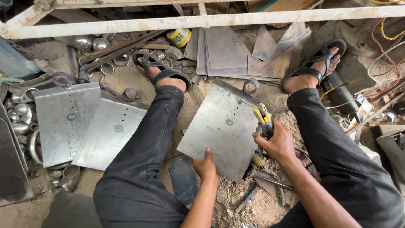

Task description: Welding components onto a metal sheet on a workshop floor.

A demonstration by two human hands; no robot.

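A grey steel plate [219,131] with a welded ring at its far corner lies tilted on the sandy ground between my legs. My left hand [206,166] grips its near edge, thumb on top. My right hand [274,143] is closed around a yellow-and-black clamp tool [262,116] that bites the plate's right edge near the ring [250,86]. A small round washer sits near the plate's middle.
Two similar plates [65,120] [112,131] with rings lie to the left. Steel sheets [223,50], rings and pipe elbows [19,114] litter the ground ahead. A white metal bar [202,20] crosses the top. Cables lie at the right; my sandalled feet rest ahead.
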